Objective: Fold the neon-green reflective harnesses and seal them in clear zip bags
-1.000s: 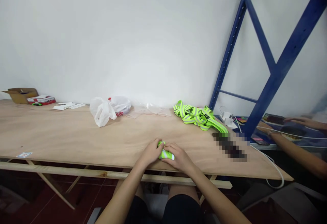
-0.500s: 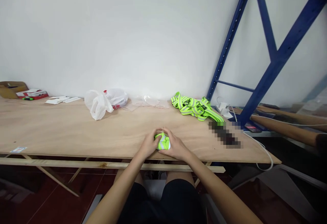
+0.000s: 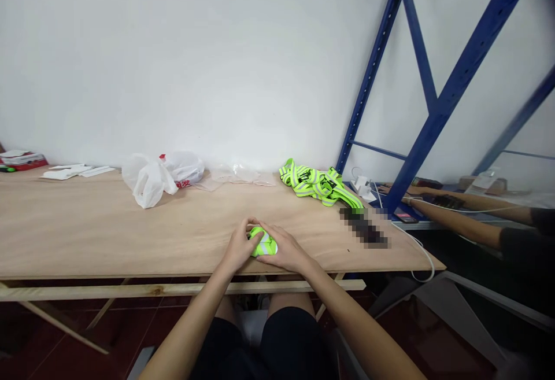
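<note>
The left grip (image 3: 239, 246) and right grip (image 3: 282, 247) close together around a small wad (image 3: 264, 244) of green band with pale stripes, holding it between them. The wad lies inside the grip, enclosed on both sides, its top and near face showing. The left thumb lies over its near face, while the right palm cups its other end; this probably stops the soft layers from springing loose. Both hands are low at the near edge of the counter (image 3: 173, 232), likely so that the wood can support the wad and the forearms need not reach; whether the wad touches the wood cannot be told.

Beyond the grip and to its right, a heap (image 3: 310, 184) of similar bands lies loose near the wall, seemingly kept within reach but out of the hands' way. Straight beyond the grip is clear film (image 3: 238, 175); farther left, a white bag (image 3: 150, 182). Right of the grip, nearer than the heap, is a dark thing (image 3: 364, 229), too blurred to name.
</note>
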`<state>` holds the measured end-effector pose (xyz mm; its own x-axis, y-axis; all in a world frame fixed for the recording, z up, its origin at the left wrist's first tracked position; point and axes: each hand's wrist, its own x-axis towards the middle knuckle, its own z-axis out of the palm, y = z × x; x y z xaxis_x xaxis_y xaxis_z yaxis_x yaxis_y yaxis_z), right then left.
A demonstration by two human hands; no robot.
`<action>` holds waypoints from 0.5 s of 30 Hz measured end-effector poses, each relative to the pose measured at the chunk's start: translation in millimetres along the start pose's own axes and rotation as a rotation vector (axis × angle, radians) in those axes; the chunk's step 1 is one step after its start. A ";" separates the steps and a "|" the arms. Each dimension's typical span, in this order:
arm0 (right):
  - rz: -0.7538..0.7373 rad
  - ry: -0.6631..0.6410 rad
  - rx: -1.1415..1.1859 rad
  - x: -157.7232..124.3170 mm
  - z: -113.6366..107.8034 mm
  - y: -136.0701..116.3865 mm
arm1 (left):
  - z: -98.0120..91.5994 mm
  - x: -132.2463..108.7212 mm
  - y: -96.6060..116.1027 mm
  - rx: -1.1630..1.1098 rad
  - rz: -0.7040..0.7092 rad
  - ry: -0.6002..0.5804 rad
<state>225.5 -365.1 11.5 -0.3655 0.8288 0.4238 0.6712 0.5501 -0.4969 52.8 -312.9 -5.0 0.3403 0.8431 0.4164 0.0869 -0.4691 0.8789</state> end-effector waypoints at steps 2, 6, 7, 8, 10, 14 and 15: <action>-0.019 0.007 -0.014 -1.2 -0.2 0.3 | -0.7 -1.4 -0.9 -0.026 0.001 -0.008; -0.015 0.032 -0.064 -4.1 1.1 2.2 | -24.3 10.8 -7.1 0.069 0.044 -0.081; -0.014 0.031 -0.074 -4.8 1.7 2.8 | -36.6 19.2 -10.9 0.181 0.058 -0.099; -0.013 0.029 -0.080 -5.4 2.3 3.4 | -51.0 29.9 -15.8 0.342 0.070 -0.107; -0.015 0.031 -0.081 -6.0 3.6 4.5 | -84.1 56.0 -29.0 0.639 0.052 -0.114; -0.007 0.047 -0.059 -6.1 4.9 5.2 | -146.9 107.4 -61.9 0.885 -0.048 -0.060; -0.004 0.041 -0.057 -6.0 4.8 5.3 | -158.9 116.9 -69.7 0.946 -0.073 -0.055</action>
<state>228.1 -366.7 2.7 -0.3422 0.8209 0.4571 0.7059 0.5457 -0.4516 -62.2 -139.9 19.4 0.3458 0.8766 0.3346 0.8238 -0.4543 0.3390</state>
